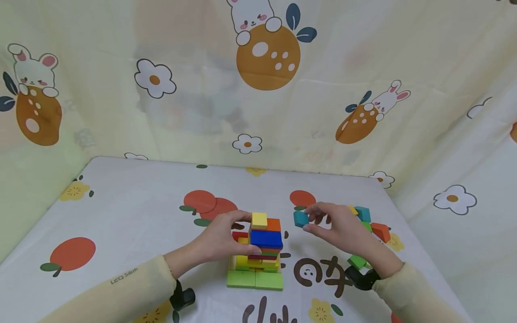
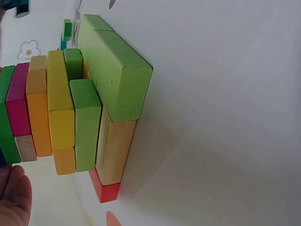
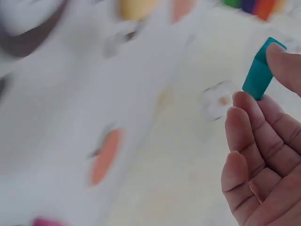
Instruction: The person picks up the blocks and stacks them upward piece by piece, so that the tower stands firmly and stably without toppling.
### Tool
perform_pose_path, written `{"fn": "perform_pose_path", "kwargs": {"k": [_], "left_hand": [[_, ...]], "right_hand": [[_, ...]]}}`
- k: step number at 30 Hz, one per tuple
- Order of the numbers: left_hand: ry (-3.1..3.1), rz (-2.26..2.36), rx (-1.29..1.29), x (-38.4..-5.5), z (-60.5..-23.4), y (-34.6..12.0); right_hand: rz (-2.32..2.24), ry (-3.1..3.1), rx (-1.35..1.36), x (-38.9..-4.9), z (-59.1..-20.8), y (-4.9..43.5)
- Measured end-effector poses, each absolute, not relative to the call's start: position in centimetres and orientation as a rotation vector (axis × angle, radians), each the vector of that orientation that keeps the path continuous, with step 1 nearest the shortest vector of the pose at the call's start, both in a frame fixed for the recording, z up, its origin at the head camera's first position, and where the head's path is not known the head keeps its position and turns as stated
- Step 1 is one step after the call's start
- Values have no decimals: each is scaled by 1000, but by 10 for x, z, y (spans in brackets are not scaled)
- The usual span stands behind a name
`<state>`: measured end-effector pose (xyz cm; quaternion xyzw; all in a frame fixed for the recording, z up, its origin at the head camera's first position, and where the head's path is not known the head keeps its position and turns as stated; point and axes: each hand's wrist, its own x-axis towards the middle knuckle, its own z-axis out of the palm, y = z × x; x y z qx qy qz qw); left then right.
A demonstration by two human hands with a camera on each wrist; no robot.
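A tower of coloured wooden blocks (image 1: 265, 240) stands on light green blocks (image 1: 255, 279), with a blue block (image 1: 266, 239) high up and a yellow block (image 1: 259, 220) and an orange block (image 1: 273, 224) on top. My left hand (image 1: 218, 237) holds the tower from its left side, thumb at the near face and fingers toward the back. In the left wrist view, several fingertips (image 2: 19, 193) show close beside the tower's upper layers. To the right of the tower, my right hand (image 1: 339, 224) pinches a small teal block (image 3: 260, 70) between thumb and fingertips, raised beside the top layers.
Loose blocks lie at the right, partly behind my right forearm: a teal block (image 1: 363, 213), an orange block (image 1: 380, 232) and a green block (image 1: 357, 261) among them. A patterned cloth (image 1: 133, 215) covers the table, and a printed curtain (image 1: 194, 116) hangs behind it.
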<state>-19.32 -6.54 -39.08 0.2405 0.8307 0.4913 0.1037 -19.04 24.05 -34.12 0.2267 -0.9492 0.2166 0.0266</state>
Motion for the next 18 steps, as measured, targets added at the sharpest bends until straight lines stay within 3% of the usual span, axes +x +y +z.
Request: {"fn": "perform_pose_path", "kwargs": {"k": [8, 18], "left_hand": [[2442, 1453, 711, -194, -391, -64], [2459, 1438, 712, -194, -390, -65]], "right_hand": [[698, -2907, 907, -192, -324, 201], [723, -2918, 916, -193, -327, 196]]}}
